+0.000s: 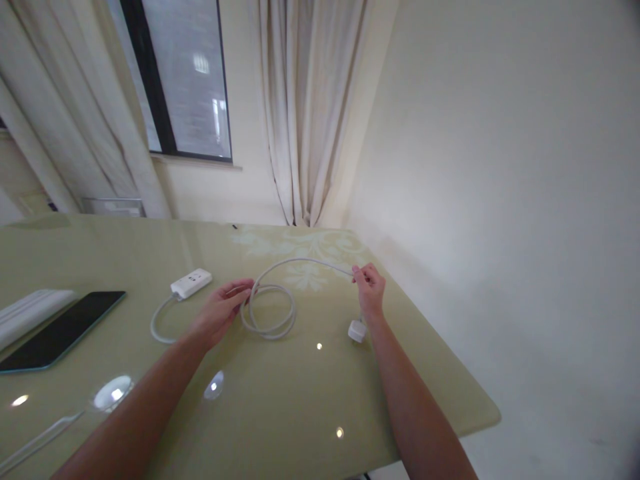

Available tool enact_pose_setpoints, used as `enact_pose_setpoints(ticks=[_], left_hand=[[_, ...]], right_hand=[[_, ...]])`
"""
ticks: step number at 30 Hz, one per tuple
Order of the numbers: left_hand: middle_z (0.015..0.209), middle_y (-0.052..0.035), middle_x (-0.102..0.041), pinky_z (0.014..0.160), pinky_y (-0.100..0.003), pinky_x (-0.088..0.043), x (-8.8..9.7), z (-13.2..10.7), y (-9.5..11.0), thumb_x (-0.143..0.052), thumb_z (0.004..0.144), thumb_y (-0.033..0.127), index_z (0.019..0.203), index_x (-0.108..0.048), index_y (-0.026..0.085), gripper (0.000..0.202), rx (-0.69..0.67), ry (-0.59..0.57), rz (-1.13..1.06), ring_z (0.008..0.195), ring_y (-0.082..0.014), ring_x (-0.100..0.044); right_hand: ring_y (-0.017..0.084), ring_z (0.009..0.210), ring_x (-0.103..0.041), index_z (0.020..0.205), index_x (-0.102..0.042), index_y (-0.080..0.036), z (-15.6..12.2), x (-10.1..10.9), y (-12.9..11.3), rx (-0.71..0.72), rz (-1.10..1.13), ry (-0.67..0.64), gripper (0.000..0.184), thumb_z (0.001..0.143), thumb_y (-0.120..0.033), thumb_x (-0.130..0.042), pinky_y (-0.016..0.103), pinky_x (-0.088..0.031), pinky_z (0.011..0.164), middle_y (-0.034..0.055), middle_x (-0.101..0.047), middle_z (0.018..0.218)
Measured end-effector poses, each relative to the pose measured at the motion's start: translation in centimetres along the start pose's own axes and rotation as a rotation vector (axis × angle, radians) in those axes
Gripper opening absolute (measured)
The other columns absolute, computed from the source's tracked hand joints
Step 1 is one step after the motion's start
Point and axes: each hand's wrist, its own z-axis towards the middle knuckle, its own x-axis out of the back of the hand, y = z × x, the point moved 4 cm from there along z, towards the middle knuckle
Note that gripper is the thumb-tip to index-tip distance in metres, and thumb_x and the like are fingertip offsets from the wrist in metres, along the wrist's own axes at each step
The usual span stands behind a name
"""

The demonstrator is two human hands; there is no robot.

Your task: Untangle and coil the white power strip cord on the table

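A white power strip [191, 282] lies on the green glass table [280, 400], and its white cable [270, 313] is partly wound into a loop. My left hand [223, 310] pinches the coiled loop at its left side. My right hand [370, 288] is closed on the cable's free length, which arches over from the coil. The white plug [357, 330] hangs just below my right wrist, close to the tabletop.
A dark tablet [63, 330] and a white flat object [30, 313] lie at the table's left edge. The right table edge [470, 373] runs close to a white wall. Curtains [310, 107] and a window [185, 80] stand behind the table.
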Motion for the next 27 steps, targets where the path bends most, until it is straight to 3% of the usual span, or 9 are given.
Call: enact_pose_setpoints(ticks=[6,10,17,22,27], left_hand=[[0.096,-0.0095,-0.083,0.078,-0.018,-0.059,-0.2,0.0,0.0,-0.086,0.077,0.015,0.091,-0.081,0.013,0.015,-0.016,0.042,-0.044,0.083,-0.0126,-0.075],[0.097,-0.0086,-0.083,0.077,-0.02,-0.06,0.0,0.0,0.2,-0.093,0.068,0.015,0.096,-0.082,0.015,0.03,-0.023,-0.004,-0.014,0.082,-0.0137,-0.075],[0.117,-0.0121,-0.081,0.089,-0.025,-0.06,-0.3,-0.3,0.5,-0.102,0.052,0.025,0.102,-0.082,0.018,0.054,-0.037,-0.123,0.046,0.101,-0.0193,-0.076],[0.108,-0.0132,-0.083,0.085,-0.026,-0.059,-0.7,-0.7,0.7,-0.102,0.057,0.039,0.102,-0.083,0.015,0.054,-0.054,-0.165,0.099,0.094,-0.0197,-0.076],[0.105,-0.0123,-0.083,0.086,-0.028,-0.059,-0.8,-0.7,0.9,-0.101,0.058,0.042,0.098,-0.084,0.016,0.051,-0.067,-0.184,0.109,0.092,-0.0198,-0.076]], right_hand=[[0.017,0.068,-0.044,0.054,-0.064,-0.024,-0.2,-0.6,-0.5,0.019,0.019,-0.055,0.04,0.088,-0.041,-0.072,0.032,-0.039,0.067,0.0002,-0.046,0.067],[0.017,0.069,-0.043,0.054,-0.064,-0.024,-0.3,-0.8,-0.7,0.01,0.027,-0.073,0.04,0.088,-0.044,-0.072,0.032,-0.039,0.068,0.0003,-0.046,0.067],[0.016,0.067,-0.043,0.055,-0.064,-0.023,-0.4,-1.3,-0.9,0.009,0.066,-0.082,0.042,0.089,-0.045,-0.072,0.032,-0.037,0.068,-0.0008,-0.044,0.066],[0.015,0.066,-0.044,0.056,-0.064,-0.021,-0.7,-2.0,-0.9,0.029,0.014,-0.14,0.043,0.089,-0.049,-0.071,0.031,-0.039,0.069,-0.0024,-0.046,0.064],[0.015,0.068,-0.048,0.058,-0.067,-0.021,-0.7,-2.0,-0.8,0.046,-0.022,-0.146,0.041,0.089,-0.047,-0.071,0.031,-0.041,0.071,-0.0016,-0.052,0.066]])
